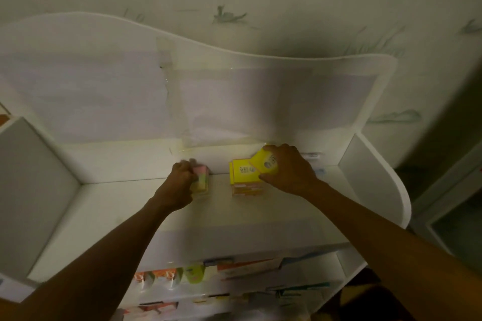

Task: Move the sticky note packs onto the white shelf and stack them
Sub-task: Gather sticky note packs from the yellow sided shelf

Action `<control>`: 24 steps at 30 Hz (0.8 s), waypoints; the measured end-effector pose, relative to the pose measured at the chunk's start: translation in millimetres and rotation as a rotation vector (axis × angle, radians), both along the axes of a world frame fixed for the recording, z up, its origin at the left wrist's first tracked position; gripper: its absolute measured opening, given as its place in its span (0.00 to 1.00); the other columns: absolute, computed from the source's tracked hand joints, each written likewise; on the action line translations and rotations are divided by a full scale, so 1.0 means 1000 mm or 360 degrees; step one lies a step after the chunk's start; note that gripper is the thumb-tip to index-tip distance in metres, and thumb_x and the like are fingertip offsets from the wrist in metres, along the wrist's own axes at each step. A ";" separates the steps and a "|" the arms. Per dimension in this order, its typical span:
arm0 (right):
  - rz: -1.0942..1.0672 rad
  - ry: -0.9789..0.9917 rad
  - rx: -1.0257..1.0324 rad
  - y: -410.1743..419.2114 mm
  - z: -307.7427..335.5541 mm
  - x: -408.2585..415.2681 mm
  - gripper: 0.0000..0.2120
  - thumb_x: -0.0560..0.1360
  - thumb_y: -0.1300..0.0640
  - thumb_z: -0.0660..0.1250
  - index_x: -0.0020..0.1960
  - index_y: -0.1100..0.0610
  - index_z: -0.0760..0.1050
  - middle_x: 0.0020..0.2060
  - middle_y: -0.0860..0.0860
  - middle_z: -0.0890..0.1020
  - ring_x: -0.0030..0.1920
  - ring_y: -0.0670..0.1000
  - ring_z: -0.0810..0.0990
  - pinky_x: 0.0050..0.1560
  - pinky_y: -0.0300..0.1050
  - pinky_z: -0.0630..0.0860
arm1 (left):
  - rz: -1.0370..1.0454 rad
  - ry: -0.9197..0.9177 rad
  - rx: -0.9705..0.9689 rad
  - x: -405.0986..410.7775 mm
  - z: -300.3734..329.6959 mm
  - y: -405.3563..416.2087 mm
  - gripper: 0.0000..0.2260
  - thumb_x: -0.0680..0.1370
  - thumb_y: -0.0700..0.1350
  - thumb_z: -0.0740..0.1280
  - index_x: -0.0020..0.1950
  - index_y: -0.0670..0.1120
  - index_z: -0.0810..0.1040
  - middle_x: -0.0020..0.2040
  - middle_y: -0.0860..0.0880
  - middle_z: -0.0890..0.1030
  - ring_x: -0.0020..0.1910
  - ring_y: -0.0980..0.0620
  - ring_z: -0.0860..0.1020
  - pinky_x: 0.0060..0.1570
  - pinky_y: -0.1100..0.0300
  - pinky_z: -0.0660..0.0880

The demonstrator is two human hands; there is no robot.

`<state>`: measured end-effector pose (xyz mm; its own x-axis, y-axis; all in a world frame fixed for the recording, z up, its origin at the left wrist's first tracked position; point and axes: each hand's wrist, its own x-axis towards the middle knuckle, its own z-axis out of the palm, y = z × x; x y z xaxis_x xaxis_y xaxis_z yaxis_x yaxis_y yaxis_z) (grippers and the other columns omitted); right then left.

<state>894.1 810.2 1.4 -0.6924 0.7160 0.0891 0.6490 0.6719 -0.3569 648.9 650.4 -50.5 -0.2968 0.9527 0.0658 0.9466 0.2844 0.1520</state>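
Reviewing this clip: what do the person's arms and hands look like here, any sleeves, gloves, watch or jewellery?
Both forearms are bare from the frame's bottom edge to the wrists: no sleeves in view. The left hand and right hand wear no gloves. No watch, bracelet or ring shows, though the light is dim and the fingers slightly blurred.

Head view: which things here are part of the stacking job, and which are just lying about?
Part of the job:
- yellow pack, held by right hand
- yellow-orange stack under it
- pink-green pack, gripped by left hand
- white shelf

Lying about:
- packs on lower shelves
- small white item at the shelf's back
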 end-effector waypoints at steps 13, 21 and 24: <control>0.0634 -0.0254 0.0051 0.022 -0.021 -0.044 0.37 0.66 0.53 0.76 0.72 0.51 0.66 0.65 0.54 0.66 0.67 0.56 0.61 0.69 0.46 0.60 | 0.0011 0.0013 -0.0075 -0.003 0.002 0.002 0.18 0.69 0.36 0.69 0.59 0.42 0.80 0.64 0.44 0.71 0.57 0.45 0.70 0.54 0.58 0.70; 0.0615 -0.0182 -0.0070 0.028 -0.037 -0.046 0.34 0.68 0.58 0.75 0.72 0.50 0.68 0.66 0.54 0.63 0.68 0.54 0.60 0.68 0.44 0.63 | 0.0014 0.0027 -0.0080 -0.003 0.002 0.003 0.17 0.68 0.35 0.68 0.57 0.42 0.80 0.63 0.43 0.71 0.56 0.43 0.71 0.53 0.57 0.70; 0.0621 -0.0202 0.0033 0.027 -0.041 -0.048 0.34 0.67 0.56 0.75 0.72 0.50 0.68 0.67 0.53 0.65 0.65 0.56 0.60 0.65 0.44 0.62 | 0.0017 0.0030 -0.0063 -0.004 0.002 0.004 0.18 0.68 0.34 0.68 0.57 0.42 0.80 0.63 0.44 0.71 0.56 0.44 0.71 0.53 0.59 0.69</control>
